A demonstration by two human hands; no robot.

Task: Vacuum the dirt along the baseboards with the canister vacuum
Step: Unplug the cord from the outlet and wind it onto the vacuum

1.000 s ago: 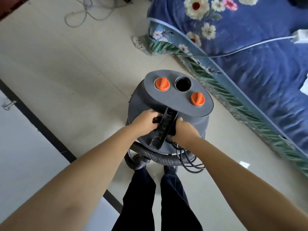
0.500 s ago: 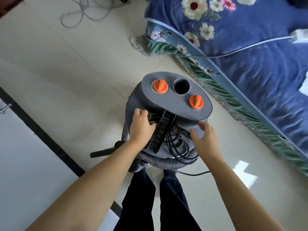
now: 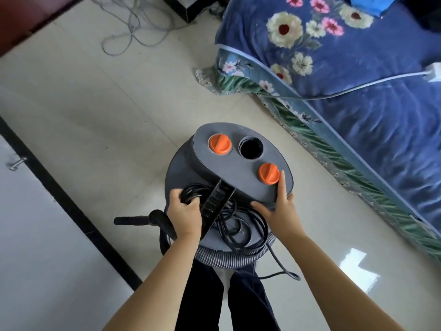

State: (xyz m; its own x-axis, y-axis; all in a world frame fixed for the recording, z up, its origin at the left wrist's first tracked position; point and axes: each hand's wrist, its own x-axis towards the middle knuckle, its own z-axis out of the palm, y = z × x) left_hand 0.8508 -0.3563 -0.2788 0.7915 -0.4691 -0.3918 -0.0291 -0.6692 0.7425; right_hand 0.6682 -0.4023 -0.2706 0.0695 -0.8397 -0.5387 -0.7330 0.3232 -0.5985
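A grey canister vacuum (image 3: 241,177) with two orange knobs and a round black opening stands on the tiled floor in front of me. A black power cord (image 3: 241,225) lies coiled on its lid around the black carry handle (image 3: 216,204). My left hand (image 3: 185,213) grips a loop of that cord at the lid's left. My right hand (image 3: 279,209) rests with fingers spread against the lid's raised top, beside one orange knob. A ribbed grey hose (image 3: 224,258) wraps the canister's near side, and its black nozzle end (image 3: 137,220) points left.
A black baseboard strip (image 3: 62,201) runs diagonally along the white wall at left. A bed with blue floral cover (image 3: 358,91) fills the right, a white cable across it. Loose grey wires (image 3: 133,32) lie on the floor at the top. My dark-trousered legs are below the canister.
Both hands have let go of the carry handle. The left hand has closed on the cord, and the right has slid up the lid to the orange knob. The canister now sits on the floor.
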